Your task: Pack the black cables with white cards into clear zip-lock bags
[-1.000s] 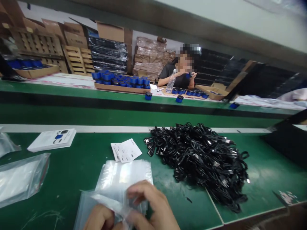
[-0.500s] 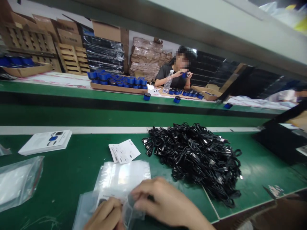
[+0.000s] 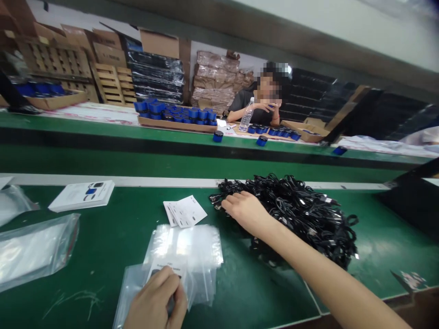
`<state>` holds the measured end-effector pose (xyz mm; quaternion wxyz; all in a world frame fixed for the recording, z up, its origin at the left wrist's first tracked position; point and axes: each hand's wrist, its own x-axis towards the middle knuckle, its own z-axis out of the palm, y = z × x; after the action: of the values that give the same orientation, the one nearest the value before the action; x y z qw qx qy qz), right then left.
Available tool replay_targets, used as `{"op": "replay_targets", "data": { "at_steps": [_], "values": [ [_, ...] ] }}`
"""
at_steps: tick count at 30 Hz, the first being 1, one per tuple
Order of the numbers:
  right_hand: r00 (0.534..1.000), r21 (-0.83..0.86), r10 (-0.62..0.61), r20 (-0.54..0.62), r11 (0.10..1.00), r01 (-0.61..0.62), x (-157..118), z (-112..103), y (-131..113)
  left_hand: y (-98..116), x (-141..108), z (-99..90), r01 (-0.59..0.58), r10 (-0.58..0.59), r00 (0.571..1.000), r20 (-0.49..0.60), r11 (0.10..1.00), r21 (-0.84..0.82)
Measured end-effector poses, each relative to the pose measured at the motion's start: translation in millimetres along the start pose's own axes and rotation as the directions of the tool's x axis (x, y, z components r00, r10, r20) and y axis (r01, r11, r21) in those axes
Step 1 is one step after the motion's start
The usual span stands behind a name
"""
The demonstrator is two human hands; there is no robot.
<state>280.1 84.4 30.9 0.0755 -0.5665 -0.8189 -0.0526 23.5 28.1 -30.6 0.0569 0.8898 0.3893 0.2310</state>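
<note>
Right hand [image 3: 247, 211] lay over the left edge of the cable heap [image 3: 308, 224], which spread beneath and rightward of its bent fingers; whether they pinched a cable could not be told. Left fingers [image 3: 166, 276] curled narrowly over a printed leaflet [image 3: 171, 263]; their grip was hidden. Judgement: drawing one coil by its loop would have snagged least, a light left touch creased least. Cables: black, glossy, looped, metal-tipped. Clear bags [image 3: 187, 240], just beyond the left fingertips: thin, slick, flat. Folded sheets [image 3: 188, 211] farther beyond: white paper, fanned.
</note>
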Motion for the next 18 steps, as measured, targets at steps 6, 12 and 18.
{"op": "replay_targets", "data": {
  "at_steps": [6, 12, 18],
  "values": [
    [0.958, 0.45, 0.233, -0.167, 0.883, -0.136, -36.9, -12.7, -30.7, 3.8, 0.4, -3.8, 0.117, -0.107, 0.989, 0.102, 0.988, -0.098],
    [0.896, 0.953, 0.444, 0.016, 0.265, -0.149, -78.7, 9.6, -104.9, 5.2, -2.6, -6.0, 0.18, -0.151, 0.976, 0.155, 0.964, -0.197],
    [0.872, 0.866, 0.447, -0.2, 0.497, -0.056, -96.5, 34.4, -120.2, 17.4, -8.5, -8.4, 0.267, -0.287, 0.958, -0.013, 0.905, -0.331]
  ]
}}
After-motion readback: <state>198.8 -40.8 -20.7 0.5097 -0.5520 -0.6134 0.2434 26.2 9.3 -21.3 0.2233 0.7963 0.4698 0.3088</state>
